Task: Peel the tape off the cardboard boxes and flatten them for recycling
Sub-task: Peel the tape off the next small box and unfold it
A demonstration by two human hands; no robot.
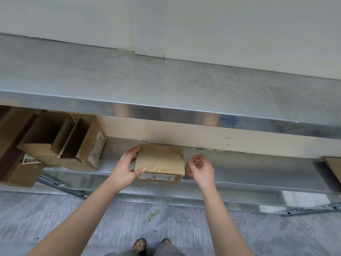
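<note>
Starting at the left, several opened boxes (60, 143) are seen on the lower shelf (249, 169), leaned one against another. Just beside them the small taped box (160, 163) is set on the same shelf, near its front edge. It is gripped at its left side by the left hand (127, 169), with the fingers (132, 150) wrapped over the far corner.

The right hand (200, 169) is held just at the right edge of this box, its fingers (196, 159) curled toward the thumb as in a pinch. Whether an end of the clear tape (162, 169) is caught there cannot be told.

If the thin tape is pulled too steeply, it may be torn into strips, or the paper layer ripped with it. If the left grip is loosened, the light box may be dragged off the shelf edge.

At the far right, one more piece of cardboard (334, 167) is partly seen. The shelf and the table (166, 85) above it are of dull, scratched metal, placed against a pale wall (221, 24). A yellowish stain (154, 215) is carried by the grey floor (184, 222).
</note>
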